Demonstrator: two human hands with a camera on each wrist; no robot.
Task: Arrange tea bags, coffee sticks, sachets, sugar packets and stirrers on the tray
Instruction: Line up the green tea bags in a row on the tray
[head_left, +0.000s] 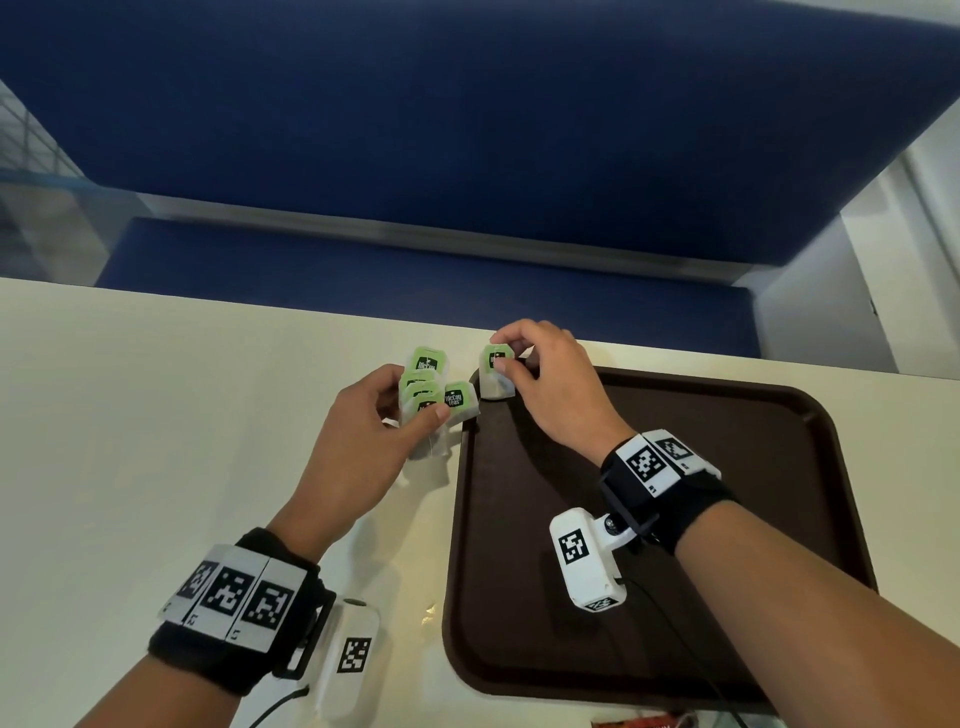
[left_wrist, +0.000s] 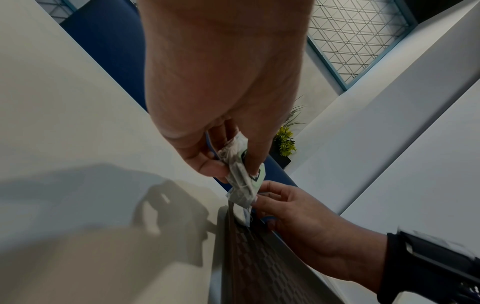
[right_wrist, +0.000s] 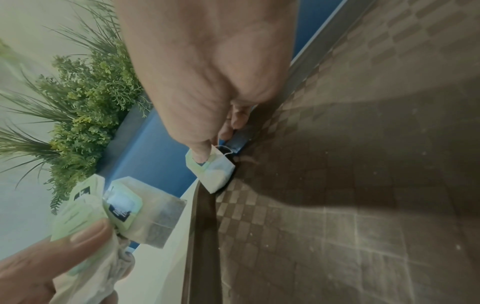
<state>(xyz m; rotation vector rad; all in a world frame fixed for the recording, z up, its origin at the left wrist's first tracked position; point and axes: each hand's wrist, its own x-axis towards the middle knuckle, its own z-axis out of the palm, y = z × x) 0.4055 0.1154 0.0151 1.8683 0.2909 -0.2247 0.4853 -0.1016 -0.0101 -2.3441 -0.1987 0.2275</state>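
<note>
My left hand (head_left: 410, 410) holds a fanned bunch of tea bags (head_left: 426, 384) with green tags, just left of the dark brown tray (head_left: 727, 467). The same bunch of tea bags (left_wrist: 240, 176) shows between thumb and fingers in the left wrist view. My right hand (head_left: 501, 356) pinches a single tea bag (head_left: 496, 374) by its green tag, with the bag's lower edge at the tray's far left corner. In the right wrist view that single tea bag (right_wrist: 215, 172) hangs over the tray's corner (right_wrist: 233, 197), and the bunch (right_wrist: 124, 214) sits lower left.
The cream table (head_left: 156, 415) carries the tray near its far edge. Behind it runs a blue bench seat (head_left: 415, 275). A red packet (head_left: 639, 722) peeks out at the bottom edge. A potted green plant (right_wrist: 85, 107) stands off the table's far side.
</note>
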